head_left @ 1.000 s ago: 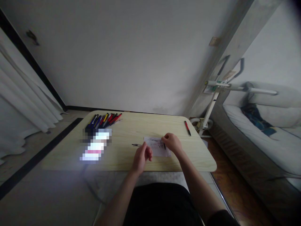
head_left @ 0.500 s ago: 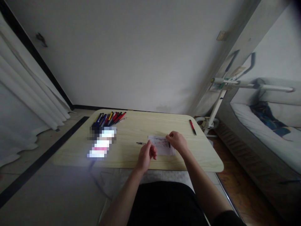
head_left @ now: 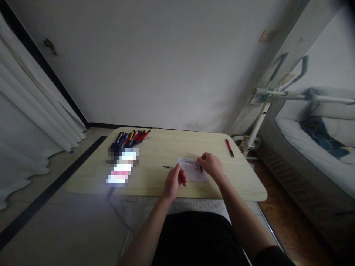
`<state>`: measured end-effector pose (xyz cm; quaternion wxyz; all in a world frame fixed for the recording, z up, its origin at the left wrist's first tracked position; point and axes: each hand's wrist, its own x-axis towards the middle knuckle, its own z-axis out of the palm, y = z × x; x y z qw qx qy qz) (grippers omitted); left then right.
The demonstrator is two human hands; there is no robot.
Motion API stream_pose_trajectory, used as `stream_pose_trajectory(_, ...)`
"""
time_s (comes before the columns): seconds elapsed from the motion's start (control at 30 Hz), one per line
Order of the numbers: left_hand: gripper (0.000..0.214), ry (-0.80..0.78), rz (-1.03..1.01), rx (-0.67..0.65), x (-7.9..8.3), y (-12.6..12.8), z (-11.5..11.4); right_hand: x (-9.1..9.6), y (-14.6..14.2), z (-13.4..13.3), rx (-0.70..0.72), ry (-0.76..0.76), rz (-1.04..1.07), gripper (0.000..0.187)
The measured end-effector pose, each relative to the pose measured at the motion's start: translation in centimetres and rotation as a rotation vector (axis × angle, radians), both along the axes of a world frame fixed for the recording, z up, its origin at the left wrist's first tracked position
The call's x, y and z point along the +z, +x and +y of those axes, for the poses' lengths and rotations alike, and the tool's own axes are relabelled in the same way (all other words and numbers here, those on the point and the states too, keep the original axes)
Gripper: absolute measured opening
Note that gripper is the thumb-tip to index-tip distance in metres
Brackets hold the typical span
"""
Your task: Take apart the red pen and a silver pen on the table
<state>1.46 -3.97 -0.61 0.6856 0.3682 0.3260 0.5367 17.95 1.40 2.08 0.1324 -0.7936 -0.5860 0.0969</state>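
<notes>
My left hand (head_left: 173, 181) is above the near edge of the paper, its fingers curled in and the thumb on top. A thin dark pen (head_left: 168, 167) sticks out to the left beside its thumb; whether the hand grips it or it lies on the table I cannot tell. My right hand (head_left: 212, 164) is over the right side of a white paper sheet (head_left: 191, 176) with reddish and dark marks. Its thumb and forefinger are pinched together, and a slim black pen-like piece (head_left: 201, 169) shows just below them.
On the pale wooden table (head_left: 166, 146), a pile of markers and pens (head_left: 130, 138) lies at the far left, behind a bright, blurred-out phone-like screen (head_left: 123, 168). A red and black pen (head_left: 229, 147) lies at the far right. Exercise equipment (head_left: 260, 118) stands beyond the right edge.
The whole view has shifted slightly. Both hands keep nearly the same pose over the paper, and the objects on the table stay where they were.
</notes>
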Motion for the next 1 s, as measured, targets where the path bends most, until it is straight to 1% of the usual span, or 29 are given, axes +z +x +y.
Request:
stream_pose_trajectory(0.53, 0.040, 0.023, -0.030, -0.005, -0.18, -0.05, -0.01, -0.22, 0.20, -0.05, 0.025, 0.020, -0.025, 0.025)
stream_pose_trajectory(0.87, 0.043, 0.001, 0.011, 0.000, 0.04, -0.07, -0.01, -0.30, 0.23, -0.03, 0.020, 0.005, -0.034, 0.025)
stream_pose_trajectory(1.0, 0.043, 0.012, -0.004, -0.004, -0.05, -0.08, 0.01, -0.40, 0.34, -0.09, 0.022, 0.011, -0.030, 0.026)
